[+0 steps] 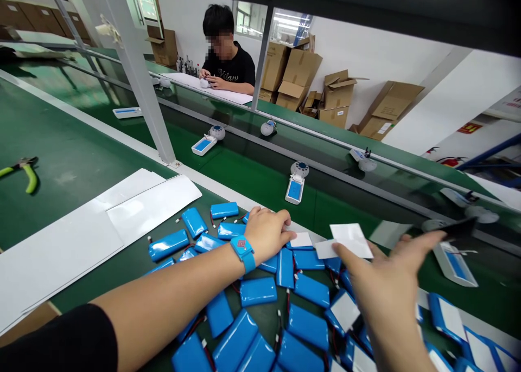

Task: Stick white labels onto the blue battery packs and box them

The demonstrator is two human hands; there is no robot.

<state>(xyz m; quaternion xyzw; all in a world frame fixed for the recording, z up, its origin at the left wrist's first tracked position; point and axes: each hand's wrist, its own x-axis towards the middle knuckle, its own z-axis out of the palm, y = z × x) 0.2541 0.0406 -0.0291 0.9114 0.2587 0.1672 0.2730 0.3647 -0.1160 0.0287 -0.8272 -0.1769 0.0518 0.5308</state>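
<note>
The left hand [266,232] rests palm-down, fingers curled, on a blue battery pack [300,242] bearing a white sticker, at the far edge of the battery pile [260,307]. The right hand [386,274] is spread open over the pile, a white sticker [350,239] at its fingertips; whether it grips it I cannot tell. Judging by the pile, a few packs near the right already carry stickers while most on the left are bare, so much remains
</note>
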